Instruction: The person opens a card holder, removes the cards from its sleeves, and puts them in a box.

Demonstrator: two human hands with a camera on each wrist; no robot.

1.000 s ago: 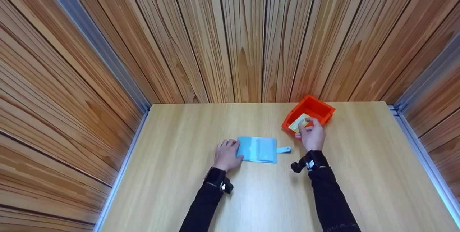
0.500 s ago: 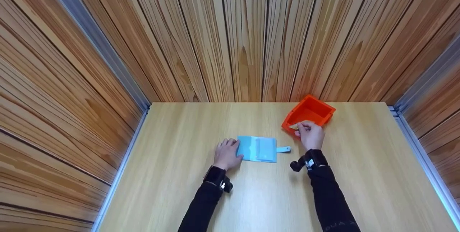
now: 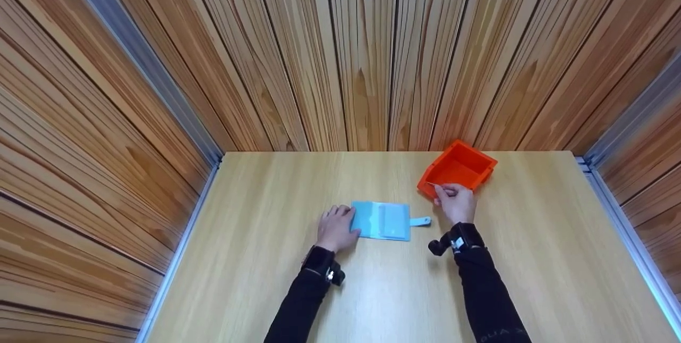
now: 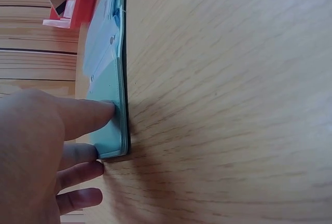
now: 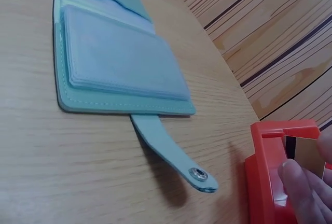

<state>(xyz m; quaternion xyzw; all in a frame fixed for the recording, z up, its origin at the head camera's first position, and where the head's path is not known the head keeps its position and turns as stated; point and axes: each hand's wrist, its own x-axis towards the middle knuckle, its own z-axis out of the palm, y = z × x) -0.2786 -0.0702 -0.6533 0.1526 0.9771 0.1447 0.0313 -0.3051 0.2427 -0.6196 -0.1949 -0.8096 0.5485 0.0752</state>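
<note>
Right fingers (image 5: 298,186) tight on 1 card (image 5: 306,153) at orange box (image 3: 464,169), left fingers (image 4: 85,117) spread on blue wallet (image 3: 381,220).

Orange bin (image 3: 464,167), likely cardholder (image 3: 392,220) on table (image 3: 393,295)

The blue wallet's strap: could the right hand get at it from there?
Probably yes: nothing seems to lie between the strap and the right hand, though that hand is busy holding a card.
</note>
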